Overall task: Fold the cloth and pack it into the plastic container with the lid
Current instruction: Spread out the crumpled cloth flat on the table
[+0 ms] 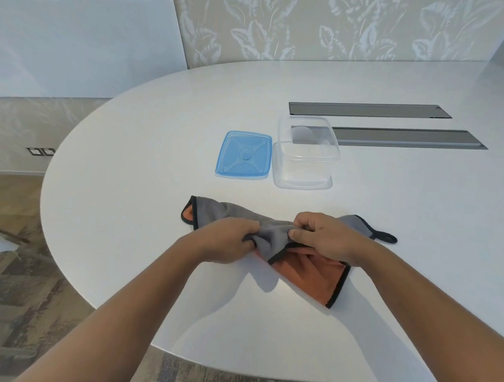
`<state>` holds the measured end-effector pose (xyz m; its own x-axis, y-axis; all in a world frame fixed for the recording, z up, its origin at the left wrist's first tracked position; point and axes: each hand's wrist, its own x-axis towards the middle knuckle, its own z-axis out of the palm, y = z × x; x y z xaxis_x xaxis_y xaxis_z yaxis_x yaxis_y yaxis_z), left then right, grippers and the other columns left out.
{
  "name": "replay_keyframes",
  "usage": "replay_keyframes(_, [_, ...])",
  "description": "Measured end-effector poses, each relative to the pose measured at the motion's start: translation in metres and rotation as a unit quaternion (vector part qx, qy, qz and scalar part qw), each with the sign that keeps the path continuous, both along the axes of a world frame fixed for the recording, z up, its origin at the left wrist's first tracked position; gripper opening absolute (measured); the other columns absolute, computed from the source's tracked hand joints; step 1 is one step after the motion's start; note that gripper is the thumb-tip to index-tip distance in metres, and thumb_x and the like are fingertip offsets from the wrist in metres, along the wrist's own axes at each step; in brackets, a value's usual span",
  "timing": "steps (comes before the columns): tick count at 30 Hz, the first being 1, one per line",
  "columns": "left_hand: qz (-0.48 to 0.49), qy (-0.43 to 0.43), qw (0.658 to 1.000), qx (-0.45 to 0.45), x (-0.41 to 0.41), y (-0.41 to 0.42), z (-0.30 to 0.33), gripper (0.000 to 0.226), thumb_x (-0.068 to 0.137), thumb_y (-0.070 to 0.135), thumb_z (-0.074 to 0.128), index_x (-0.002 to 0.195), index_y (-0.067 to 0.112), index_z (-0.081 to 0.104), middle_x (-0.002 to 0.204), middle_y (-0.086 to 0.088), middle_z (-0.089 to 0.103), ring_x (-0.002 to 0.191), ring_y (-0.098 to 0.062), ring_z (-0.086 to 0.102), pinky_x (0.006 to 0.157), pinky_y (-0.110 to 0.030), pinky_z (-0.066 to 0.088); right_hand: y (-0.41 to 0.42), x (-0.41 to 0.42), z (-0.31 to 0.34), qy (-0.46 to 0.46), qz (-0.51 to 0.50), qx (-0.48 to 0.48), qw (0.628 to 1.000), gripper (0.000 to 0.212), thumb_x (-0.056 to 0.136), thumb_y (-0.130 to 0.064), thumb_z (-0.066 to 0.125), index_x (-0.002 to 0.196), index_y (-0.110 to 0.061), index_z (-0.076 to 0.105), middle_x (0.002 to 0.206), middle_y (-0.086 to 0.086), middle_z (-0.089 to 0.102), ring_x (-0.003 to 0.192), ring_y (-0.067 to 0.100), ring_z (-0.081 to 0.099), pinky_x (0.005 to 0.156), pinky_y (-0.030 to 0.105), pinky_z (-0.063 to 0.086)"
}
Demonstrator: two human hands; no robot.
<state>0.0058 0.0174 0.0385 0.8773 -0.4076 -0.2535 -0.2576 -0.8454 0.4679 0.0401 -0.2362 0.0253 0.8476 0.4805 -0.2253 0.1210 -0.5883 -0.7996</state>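
Observation:
A cloth (235, 213), grey on one side and orange on the other with black edging, lies bunched on the white table. My left hand (228, 241) and my right hand (326, 240) both pinch its gathered grey middle, close together. An orange corner spreads flat below my right hand, and a black hanging loop sticks out at the cloth's right end. Beyond the cloth stands the clear plastic container (303, 175), open and with nothing in it. Its blue lid (243, 155) lies flat on the table just left of it.
Two long grey recessed panels (370, 110) are set into the table (161, 129) behind and to the right of the container. The rounded table edge curves around at the left and near side, with patterned floor below.

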Motion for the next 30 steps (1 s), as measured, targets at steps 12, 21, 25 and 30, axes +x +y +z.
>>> replay_keyframes(12, [0.137, 0.033, 0.985, -0.099, 0.013, 0.019, 0.022, 0.032, 0.098, 0.055, 0.055, 0.098, 0.022, 0.056, 0.095, 0.004, 0.066, 0.090, -0.018, 0.063, 0.076, -0.036, 0.048, -0.022, 0.007, 0.028, -0.017, 0.093, -0.180, 0.979, 0.029, 0.071, -0.049, 0.079, 0.088, -0.039, 0.058, 0.088, -0.010, 0.068, 0.082, 0.014, 0.069, 0.074, 0.039, 0.060])
replay_keyframes(21, [0.095, 0.077, 0.992, 0.035, 0.017, 0.031, 0.030, 0.018, 0.087, 0.038, 0.069, 0.101, 0.028, 0.065, 0.095, 0.012, 0.070, 0.086, -0.012, 0.068, 0.063, -0.025, 0.047, -0.026, 0.016, 0.024, -0.110, 0.033, -0.220, 0.969, 0.011, 0.088, -0.025, 0.065, 0.087, -0.021, 0.055, 0.089, -0.005, 0.064, 0.086, 0.021, 0.061, 0.077, 0.040, 0.050])
replay_keyframes(25, [0.157, 0.130, 0.978, -0.046, 0.021, 0.041, 0.027, 0.023, 0.102, 0.037, 0.054, 0.123, 0.028, 0.057, 0.118, 0.004, 0.068, 0.106, -0.021, 0.067, 0.091, -0.040, 0.055, -0.024, 0.020, 0.024, -0.138, -0.044, -0.210, 0.967, 0.012, 0.087, -0.022, 0.058, 0.093, -0.031, 0.055, 0.097, -0.007, 0.068, 0.089, 0.022, 0.063, 0.079, 0.045, 0.054])
replay_keyframes(30, [0.231, 0.175, 0.953, -0.088, 0.025, 0.049, 0.013, 0.021, 0.106, 0.042, 0.046, 0.116, 0.026, 0.054, 0.113, -0.004, 0.069, 0.097, -0.025, 0.071, 0.071, -0.041, 0.062, -0.019, 0.021, 0.013, -0.297, -0.150, -0.296, 0.896, 0.039, 0.085, -0.018, 0.067, 0.122, -0.028, 0.057, 0.120, -0.003, 0.060, 0.104, 0.028, 0.058, 0.083, 0.043, 0.047])
